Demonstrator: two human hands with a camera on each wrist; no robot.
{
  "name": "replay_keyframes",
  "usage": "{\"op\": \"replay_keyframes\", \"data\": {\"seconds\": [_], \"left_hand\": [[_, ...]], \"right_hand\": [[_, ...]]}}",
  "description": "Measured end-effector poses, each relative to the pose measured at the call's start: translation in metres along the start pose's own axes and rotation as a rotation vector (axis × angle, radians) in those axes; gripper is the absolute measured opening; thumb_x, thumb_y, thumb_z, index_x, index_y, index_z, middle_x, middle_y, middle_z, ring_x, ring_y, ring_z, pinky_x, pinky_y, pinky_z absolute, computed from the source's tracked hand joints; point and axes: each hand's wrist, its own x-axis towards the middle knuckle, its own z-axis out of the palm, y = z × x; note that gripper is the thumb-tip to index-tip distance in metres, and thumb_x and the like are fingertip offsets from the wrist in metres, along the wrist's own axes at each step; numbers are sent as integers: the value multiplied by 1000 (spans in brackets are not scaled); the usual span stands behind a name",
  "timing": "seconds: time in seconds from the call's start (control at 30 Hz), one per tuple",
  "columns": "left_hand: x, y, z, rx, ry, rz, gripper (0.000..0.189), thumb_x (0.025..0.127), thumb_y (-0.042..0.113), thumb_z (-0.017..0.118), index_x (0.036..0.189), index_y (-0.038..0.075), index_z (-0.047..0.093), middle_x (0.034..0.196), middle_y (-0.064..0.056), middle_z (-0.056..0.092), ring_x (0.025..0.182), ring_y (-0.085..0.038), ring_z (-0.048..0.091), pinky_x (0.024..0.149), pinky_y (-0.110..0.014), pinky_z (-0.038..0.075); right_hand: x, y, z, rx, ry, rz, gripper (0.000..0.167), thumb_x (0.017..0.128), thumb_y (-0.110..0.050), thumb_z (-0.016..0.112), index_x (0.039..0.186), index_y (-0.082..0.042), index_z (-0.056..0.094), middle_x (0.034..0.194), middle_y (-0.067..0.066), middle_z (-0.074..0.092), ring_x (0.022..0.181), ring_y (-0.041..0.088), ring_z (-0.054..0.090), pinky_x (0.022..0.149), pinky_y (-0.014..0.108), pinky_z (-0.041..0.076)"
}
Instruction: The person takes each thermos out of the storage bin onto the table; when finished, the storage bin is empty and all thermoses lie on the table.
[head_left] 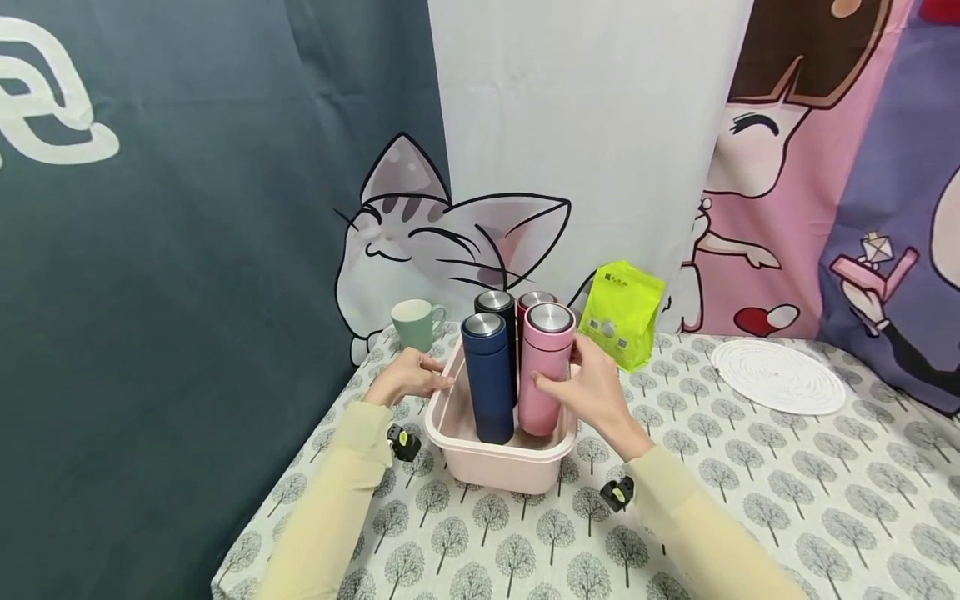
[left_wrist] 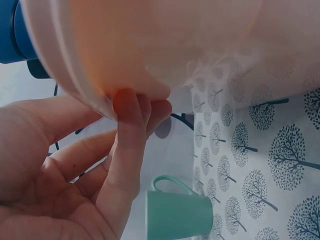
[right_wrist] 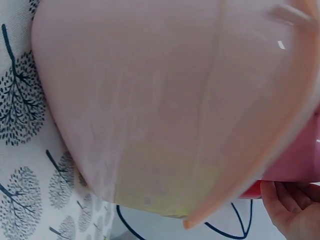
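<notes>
Your right hand (head_left: 597, 385) has its thumb and fingers curled round the pink bottle (head_left: 545, 357), which is upright inside the bin (head_left: 501, 468), beside the blue bottle (head_left: 487, 387); whether its base touches the bin's floor, you can't tell. Your left hand (head_left: 407, 377) pinches the bin's rim. Expect the bottle to be stiff, fairly weighty and perhaps slick; grip round its body, below the steel-topped lid (head_left: 550, 317).

The tub (head_left: 501, 468) at the left hand (head_left: 409, 377) looks like smooth plastic; the pink bottle (head_left: 545, 371) in the right hand (head_left: 594, 385) has a shiny metal lid (head_left: 551, 317); matt cloth (head_left: 517, 533) lies beneath both.
</notes>
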Motion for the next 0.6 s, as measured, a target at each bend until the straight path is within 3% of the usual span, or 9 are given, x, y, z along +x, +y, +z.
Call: {"op": "replay_keyframes", "data": {"seconds": [0.27, 0.6], "left_hand": [[-1, 1, -5, 7, 11, 9, 45, 87, 13, 75, 123, -10, 61, 121, -26, 65, 93, -29, 72, 82, -36, 62], [1, -2, 4, 9, 14, 2, 45, 87, 14, 75, 123, -9, 62, 121, -26, 65, 94, -30, 72, 82, -36, 62]], "right_hand": [[5, -18, -16, 37, 42, -51, 58, 70, -22, 87, 119, -8, 61, 109, 7, 68, 97, 24, 66, 86, 41, 57], [7, -31, -40, 102, 127, -155, 57, 70, -12, 86, 121, -5, 60, 114, 11, 70, 101, 26, 69, 90, 41, 59]]}}
